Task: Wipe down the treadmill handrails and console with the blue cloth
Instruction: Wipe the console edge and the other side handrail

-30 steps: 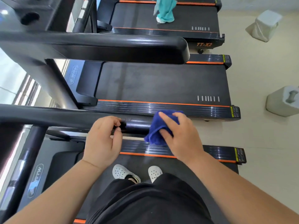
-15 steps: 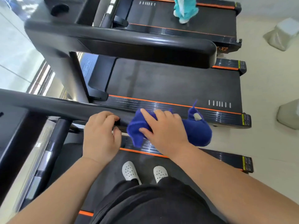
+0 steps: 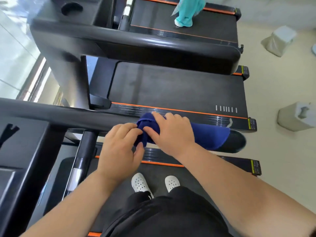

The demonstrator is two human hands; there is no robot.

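- Head view: the blue cloth (image 3: 210, 137) lies draped over the handrail (image 3: 68, 115), just short of its end cap (image 3: 237, 141).
- The right hand (image 3: 172, 134) curls its fingers over cloth and handrail; the left hand (image 3: 119, 147) pinches the cloth's edge beside it.
- Likely best: wrap the cloth fully round the handrail, then slide it with firm pressure so the underside gets wiped too.

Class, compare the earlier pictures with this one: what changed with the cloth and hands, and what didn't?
The blue cloth, bunched in the right hand before, now lies spread over the end of the handrail. The left hand has let go of the rail and pinches the cloth's edge. The right hand stays on the cloth.
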